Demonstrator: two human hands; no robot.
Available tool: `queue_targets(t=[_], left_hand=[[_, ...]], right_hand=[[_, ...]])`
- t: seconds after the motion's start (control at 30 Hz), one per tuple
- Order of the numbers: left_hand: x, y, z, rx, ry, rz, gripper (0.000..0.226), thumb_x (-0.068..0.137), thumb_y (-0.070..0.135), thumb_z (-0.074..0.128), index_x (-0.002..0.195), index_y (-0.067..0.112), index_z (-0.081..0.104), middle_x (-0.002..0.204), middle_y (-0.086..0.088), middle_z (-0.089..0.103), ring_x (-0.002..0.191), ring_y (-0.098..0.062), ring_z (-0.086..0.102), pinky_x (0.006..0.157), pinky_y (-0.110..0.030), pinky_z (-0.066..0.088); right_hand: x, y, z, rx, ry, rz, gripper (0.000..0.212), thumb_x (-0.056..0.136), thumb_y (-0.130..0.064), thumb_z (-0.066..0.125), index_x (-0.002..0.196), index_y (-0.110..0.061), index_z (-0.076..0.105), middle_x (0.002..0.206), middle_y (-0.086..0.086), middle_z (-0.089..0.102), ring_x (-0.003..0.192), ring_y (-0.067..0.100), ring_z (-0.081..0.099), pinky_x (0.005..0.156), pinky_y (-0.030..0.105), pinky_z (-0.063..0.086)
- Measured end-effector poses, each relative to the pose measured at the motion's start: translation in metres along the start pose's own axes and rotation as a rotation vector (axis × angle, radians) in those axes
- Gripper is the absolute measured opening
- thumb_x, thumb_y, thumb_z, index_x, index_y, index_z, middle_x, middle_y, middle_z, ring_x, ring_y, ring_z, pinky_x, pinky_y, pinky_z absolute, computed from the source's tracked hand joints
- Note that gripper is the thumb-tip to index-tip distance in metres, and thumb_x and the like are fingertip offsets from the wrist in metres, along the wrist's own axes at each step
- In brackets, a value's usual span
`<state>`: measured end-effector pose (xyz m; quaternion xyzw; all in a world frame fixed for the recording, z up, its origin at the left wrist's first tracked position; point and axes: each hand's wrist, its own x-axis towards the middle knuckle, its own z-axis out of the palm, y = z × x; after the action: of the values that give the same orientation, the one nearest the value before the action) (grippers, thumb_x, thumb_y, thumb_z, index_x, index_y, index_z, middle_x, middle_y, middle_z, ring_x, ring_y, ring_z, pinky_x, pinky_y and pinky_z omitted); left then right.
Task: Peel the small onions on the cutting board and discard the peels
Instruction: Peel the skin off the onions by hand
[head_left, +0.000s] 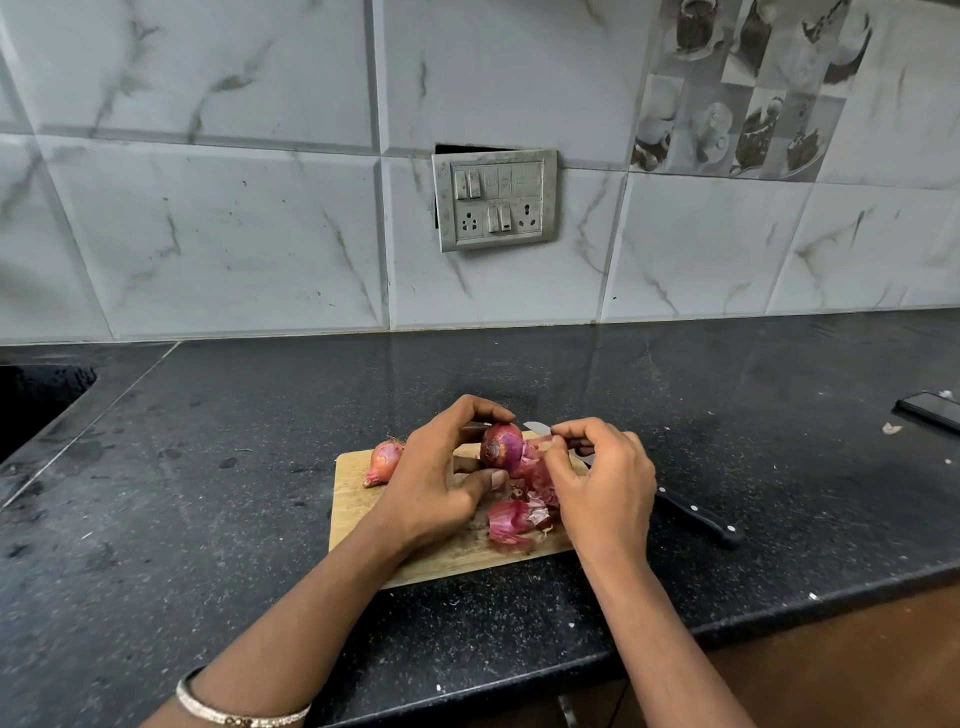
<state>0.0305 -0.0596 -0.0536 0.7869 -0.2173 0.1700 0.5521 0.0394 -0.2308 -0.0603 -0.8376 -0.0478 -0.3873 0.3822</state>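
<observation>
Head view, centre of frame: small purple-red onion (501, 447), glossy where bared, gripped between fingers and thumb of left hand (436, 478) just above wooden cutting board (358, 509); right hand (602, 488) pinching a papery peel (535, 460) hanging at onion's right side; loose peels (517, 519) heaped on board below; second onion (383, 461), unpeeled, lying at board's left edge; knife (696, 514) partly hidden behind right hand, black handle off board toward lower right; dark sink recess (36, 400) at far left, contents not visible; broad stretch of black counter (234, 467) between sink and board; phone (930, 410) at right edge.
</observation>
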Motion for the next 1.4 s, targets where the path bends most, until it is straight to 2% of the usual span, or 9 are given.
queue_targets(t=[0.17,0.27,0.33,0.53,0.67,0.8,1.0,1.17,1.4], left_hand=[[0.000,-0.003,-0.001,-0.038,0.008,0.000,0.049,0.084,-0.006,0.070,0.123,0.022,0.058,0.119,0.012,0.066,0.114,-0.010,0.064,0.083,-0.026,0.058],[0.000,-0.005,-0.002,-0.113,0.015,-0.019,0.047,0.082,0.003,0.072,0.124,0.020,0.059,0.120,0.009,0.066,0.113,-0.015,0.066,0.095,-0.032,0.055],[-0.001,-0.006,-0.002,-0.204,0.015,-0.056,0.046,0.082,0.005,0.072,0.125,0.018,0.060,0.121,0.003,0.067,0.112,-0.019,0.067,0.097,-0.036,0.056],[0.000,-0.005,-0.003,-0.390,-0.026,-0.140,0.048,0.080,0.006,0.076,0.124,0.014,0.061,0.126,-0.012,0.065,0.114,-0.028,0.067,0.094,-0.040,0.057],[0.000,-0.003,-0.003,-0.450,-0.033,-0.209,0.048,0.074,0.011,0.084,0.118,0.016,0.064,0.123,-0.016,0.067,0.107,-0.030,0.069,0.096,-0.050,0.056],[0.000,0.002,-0.001,-0.495,0.010,-0.231,0.048,0.072,0.004,0.088,0.112,0.009,0.062,0.114,-0.010,0.069,0.098,-0.025,0.069,0.084,-0.043,0.061],[-0.002,0.006,-0.001,-0.621,0.027,-0.261,0.043,0.076,-0.003,0.081,0.114,0.005,0.061,0.126,-0.020,0.064,0.105,-0.030,0.068,0.079,-0.045,0.063],[-0.001,0.003,-0.003,-0.645,-0.012,-0.271,0.053,0.078,-0.002,0.080,0.126,0.002,0.056,0.128,-0.014,0.068,0.116,-0.033,0.067,0.085,-0.046,0.062],[0.001,-0.003,-0.003,-0.609,0.001,-0.279,0.053,0.078,0.008,0.078,0.129,0.008,0.060,0.129,-0.013,0.068,0.121,-0.039,0.063,0.101,-0.056,0.053]], right_hand=[[-0.001,0.000,-0.001,0.003,-0.019,0.003,0.016,0.083,-0.011,0.075,0.093,-0.023,0.073,0.082,-0.017,0.061,0.079,0.011,0.051,0.069,0.027,0.034],[-0.002,0.000,-0.002,0.056,-0.032,-0.056,0.014,0.084,-0.012,0.072,0.089,-0.025,0.071,0.085,-0.017,0.065,0.082,0.010,0.053,0.069,0.025,0.035],[-0.002,-0.001,-0.002,0.130,-0.073,-0.115,0.008,0.088,-0.021,0.067,0.092,-0.026,0.071,0.090,-0.017,0.066,0.088,0.009,0.056,0.073,0.025,0.041],[-0.003,0.001,0.000,0.234,-0.227,-0.119,0.024,0.096,-0.046,0.064,0.112,-0.029,0.071,0.101,-0.019,0.070,0.099,0.004,0.062,0.083,0.028,0.052],[-0.001,0.002,-0.001,0.325,-0.233,-0.076,0.010,0.097,-0.035,0.067,0.100,-0.027,0.074,0.091,-0.018,0.073,0.090,0.005,0.068,0.078,0.033,0.054],[0.000,0.002,-0.003,0.420,-0.235,0.003,0.006,0.094,-0.020,0.072,0.093,-0.025,0.076,0.087,-0.017,0.074,0.087,0.004,0.069,0.076,0.033,0.055],[0.000,0.007,0.002,0.224,-0.137,-0.065,0.012,0.093,-0.013,0.070,0.094,-0.024,0.074,0.090,-0.017,0.071,0.089,0.010,0.065,0.077,0.041,0.054],[-0.001,0.004,-0.002,0.200,-0.136,-0.086,0.019,0.087,-0.009,0.070,0.097,-0.025,0.073,0.096,-0.018,0.066,0.096,0.008,0.060,0.083,0.037,0.052],[-0.003,-0.004,-0.007,0.349,-0.206,-0.168,0.017,0.086,-0.037,0.076,0.099,-0.026,0.074,0.094,-0.019,0.071,0.099,0.008,0.064,0.080,0.021,0.050]])
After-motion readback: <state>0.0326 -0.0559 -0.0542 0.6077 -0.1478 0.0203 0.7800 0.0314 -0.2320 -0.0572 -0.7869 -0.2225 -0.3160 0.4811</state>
